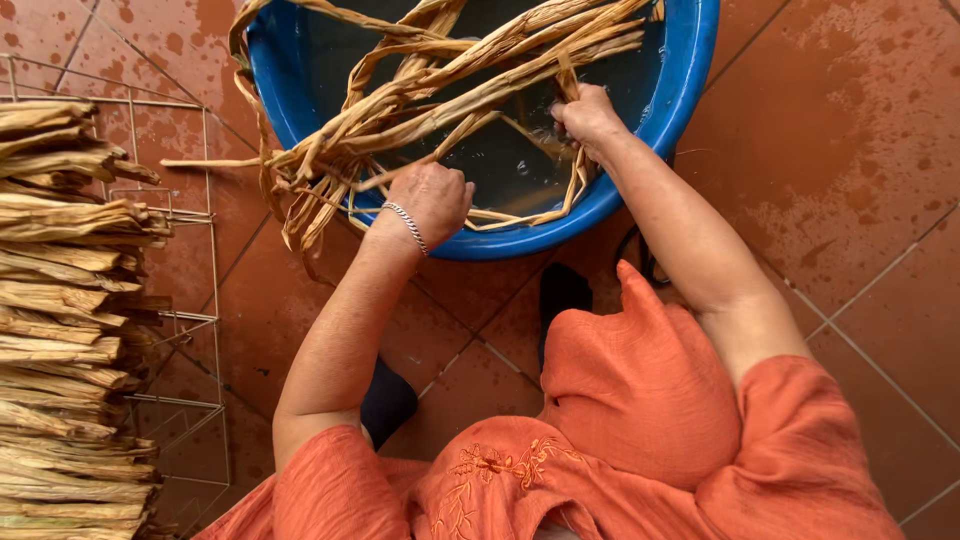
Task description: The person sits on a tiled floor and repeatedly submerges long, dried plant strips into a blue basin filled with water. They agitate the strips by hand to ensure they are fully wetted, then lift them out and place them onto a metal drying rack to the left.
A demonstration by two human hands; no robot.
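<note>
The left hand [430, 200] is closed in a fist-like grip around a bunch of long dried leaf strips [440, 90] at the near rim of a round blue basin [690, 70]. The right hand [588, 115] is also closed, its grip clamped on the same strips over the dark water [510, 165] inside the basin. The strips lie across the basin, partly soaking, with loose ends trailing over its left rim onto the floor. A silver bracelet [405, 225] sits on the left wrist. The basin stands on wet reddish floor tiles [840, 200]. Well apart to the left, a stack of dry flat strips [65, 320] rests on a wire rack [195, 300]. Orange sleeves [640, 400] fill the lower frame
</note>
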